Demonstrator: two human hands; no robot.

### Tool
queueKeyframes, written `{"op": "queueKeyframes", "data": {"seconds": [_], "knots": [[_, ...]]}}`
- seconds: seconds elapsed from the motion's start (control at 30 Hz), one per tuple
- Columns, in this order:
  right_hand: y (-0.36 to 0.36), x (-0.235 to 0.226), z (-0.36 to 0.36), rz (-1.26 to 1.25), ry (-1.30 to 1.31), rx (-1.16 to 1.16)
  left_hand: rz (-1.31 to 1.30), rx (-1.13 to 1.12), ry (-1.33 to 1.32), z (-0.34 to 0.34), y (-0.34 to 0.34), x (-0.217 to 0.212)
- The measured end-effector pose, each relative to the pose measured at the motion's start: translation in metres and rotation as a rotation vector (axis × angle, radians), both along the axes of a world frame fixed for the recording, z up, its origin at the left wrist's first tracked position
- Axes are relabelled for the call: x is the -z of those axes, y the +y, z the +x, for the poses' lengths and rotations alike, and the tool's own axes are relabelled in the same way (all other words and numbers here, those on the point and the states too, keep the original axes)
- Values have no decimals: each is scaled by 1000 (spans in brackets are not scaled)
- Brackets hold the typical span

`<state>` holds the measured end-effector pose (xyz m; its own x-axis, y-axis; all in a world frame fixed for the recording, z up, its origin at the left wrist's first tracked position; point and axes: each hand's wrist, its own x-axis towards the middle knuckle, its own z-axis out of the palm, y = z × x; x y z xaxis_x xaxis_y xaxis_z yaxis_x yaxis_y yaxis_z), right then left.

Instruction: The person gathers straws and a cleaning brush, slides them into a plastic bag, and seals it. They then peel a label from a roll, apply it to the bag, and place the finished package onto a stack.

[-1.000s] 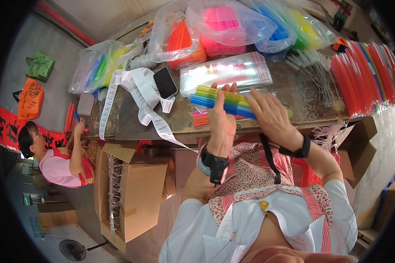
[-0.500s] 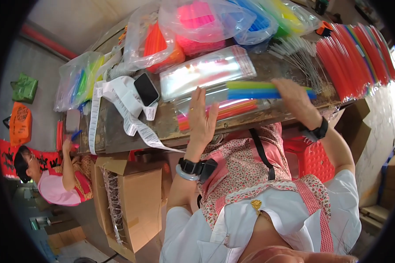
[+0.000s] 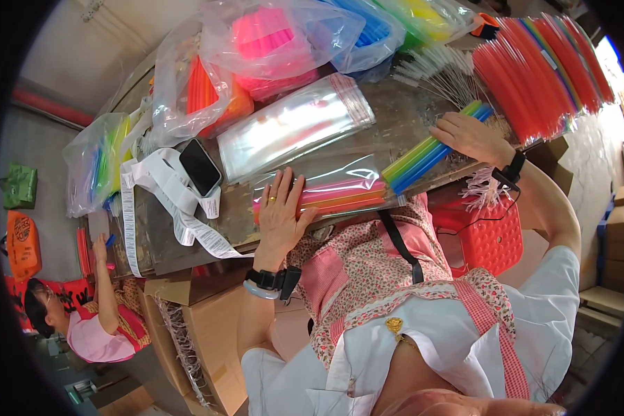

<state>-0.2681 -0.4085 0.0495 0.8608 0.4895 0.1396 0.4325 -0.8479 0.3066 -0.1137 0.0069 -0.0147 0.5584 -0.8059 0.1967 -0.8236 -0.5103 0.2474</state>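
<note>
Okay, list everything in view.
Loose tubes: several, green and blue, right
Bagged tubes: several, pink and orange, centre
Flat bags: stack, clear, centre
Phone: one, black, left
Label strip: one, white, left
Filled bags: several, multicoloured, top
Wire brushes: many, whitish, right
Bundles: several, mostly red, right
Table: one, brown, centre
Carton: one, brown, lower left
Stool: one, red, right
Coworker: one, pink top, left
Carrier bags: two, green, orange, left
Left hand: one, on bagged tubes
Right hand: one, on loose tubes
</note>
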Motion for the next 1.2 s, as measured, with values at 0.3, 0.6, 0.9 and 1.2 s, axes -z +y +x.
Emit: {"op": "queueKeyframes", "data": {"seconds": [0.3, 0.6, 0.9, 1.2], "knots": [[-15, 0, 27, 19, 49, -44, 16, -6, 22, 0, -2, -3], [-26, 2, 42, 38, 59, -52, 11, -11, 31, -1, -4, -4], [7, 18, 38, 144, 177, 62, -5, -13, 23, -1, -4, -5], [36, 21, 28, 201, 192, 124, 6, -28, 23, -1, -4, -3]]}}
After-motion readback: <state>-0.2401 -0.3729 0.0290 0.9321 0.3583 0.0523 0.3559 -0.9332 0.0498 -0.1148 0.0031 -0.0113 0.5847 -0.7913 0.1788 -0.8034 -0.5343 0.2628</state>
